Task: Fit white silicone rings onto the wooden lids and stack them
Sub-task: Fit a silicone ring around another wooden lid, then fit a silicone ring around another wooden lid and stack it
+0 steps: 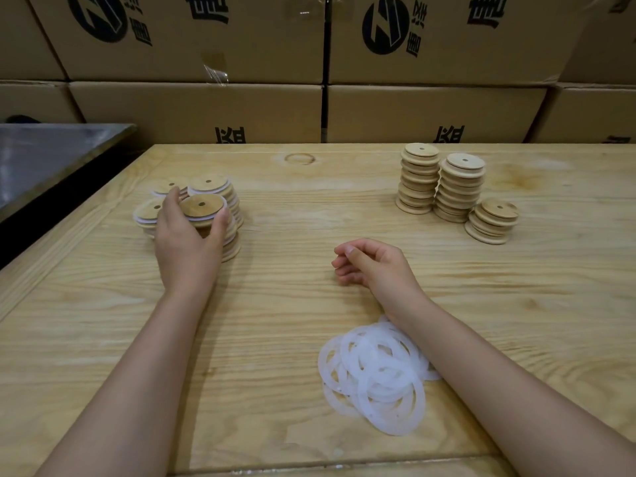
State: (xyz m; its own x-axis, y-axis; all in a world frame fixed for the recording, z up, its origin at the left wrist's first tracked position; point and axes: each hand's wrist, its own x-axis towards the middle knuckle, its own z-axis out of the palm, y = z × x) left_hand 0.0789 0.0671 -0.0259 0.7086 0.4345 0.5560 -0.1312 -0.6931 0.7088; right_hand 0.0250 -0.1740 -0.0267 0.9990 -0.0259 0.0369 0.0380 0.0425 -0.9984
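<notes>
Wooden table [309, 208] before stacked cardboard boxes [206, 105]

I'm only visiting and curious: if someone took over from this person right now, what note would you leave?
Hands: the left hand grips a lid on top of the ringed stacks at the left of the table. The right hand rests mid-table, loosely curled and empty.
Things: loose rings lie piled by the right forearm. The bare lids stand in three stacks at the far right.
Done: several ringed stacks.
Left: the three bare stacks.
</notes>
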